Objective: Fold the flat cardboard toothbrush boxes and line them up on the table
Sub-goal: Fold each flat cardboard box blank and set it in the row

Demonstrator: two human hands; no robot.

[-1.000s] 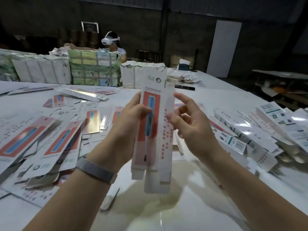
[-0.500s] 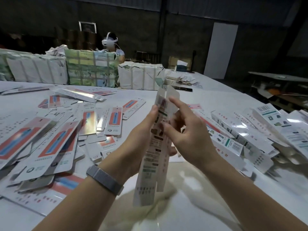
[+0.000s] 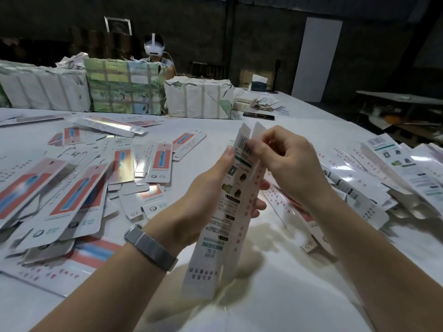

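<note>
In the head view, the person held one toothbrush box [image 3: 226,207] upright above the white worktop [image 3: 299,283], its printed back panel facing the camera and its top flaps standing apart. The left hand [image 3: 203,202] wrapped the box's middle from the left, fingers curled behind it and the thumb along the near edge. The right hand [image 3: 285,164] pinched the upper part near the barcode, fingers bent onto the side panel. Flat unfolded boxes [image 3: 72,195] lay scattered to the left; a pile of other boxes [image 3: 395,173] lay to the right, whether folded or flat was unclear. Wrapped bundles [image 3: 124,92] stood at the far edge, another person [image 3: 155,49] behind them.

The thin card looked light, glossy and easily creased, so it was probably best squeezed along its long scored edges, not on the flat faces.
</note>
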